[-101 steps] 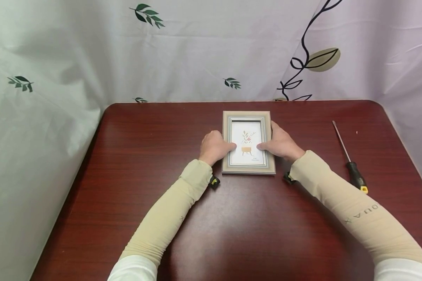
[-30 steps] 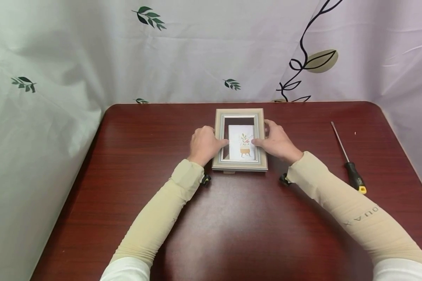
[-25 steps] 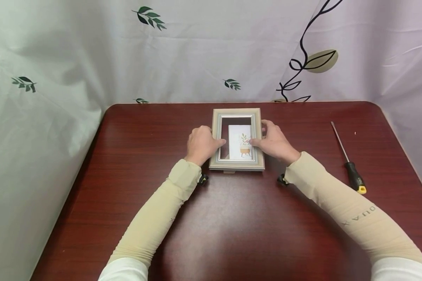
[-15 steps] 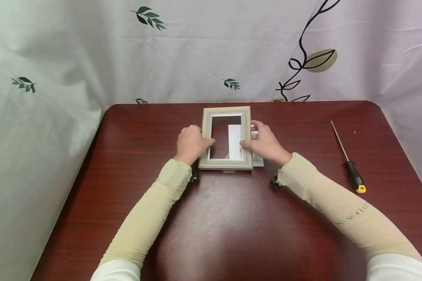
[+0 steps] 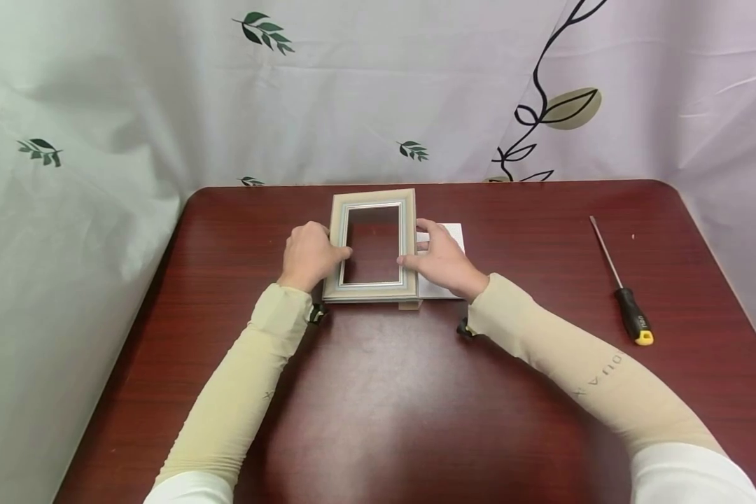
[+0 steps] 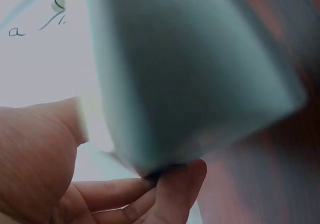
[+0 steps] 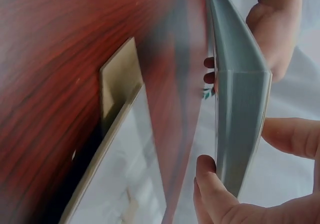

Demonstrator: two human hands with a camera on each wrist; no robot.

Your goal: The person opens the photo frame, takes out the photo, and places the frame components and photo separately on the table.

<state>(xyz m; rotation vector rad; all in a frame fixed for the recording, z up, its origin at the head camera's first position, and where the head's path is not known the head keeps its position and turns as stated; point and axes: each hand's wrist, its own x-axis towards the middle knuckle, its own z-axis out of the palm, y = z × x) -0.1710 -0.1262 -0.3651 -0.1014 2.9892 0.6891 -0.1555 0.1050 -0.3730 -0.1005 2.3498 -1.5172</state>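
A beige picture frame [image 5: 372,292] with a silver inner edge and an open middle is held above the table by both hands. My left hand [image 5: 309,255] grips its left side, thumb on the front face. On the right side, my right hand [image 5: 447,262] pinches the frame, fingers behind it. In the right wrist view, the grey edge of the frame [image 7: 240,104] stands apart from a board with a white picture [image 7: 125,184] lying on the table. From under the board a flat tan piece [image 7: 120,74] sticks out. In the head view, the right hand partly hides the picture.
A screwdriver [image 5: 632,311] with a black and yellow handle lies at the right on the dark red table [image 5: 378,406]. A pale curtain [image 5: 327,91] with leaf prints hangs right behind the table's far edge.
Both hands have lifted the frame off the picture board and carried it left. The picture, earlier inside the frame, now shows to its right. The screwdriver has stayed in place.
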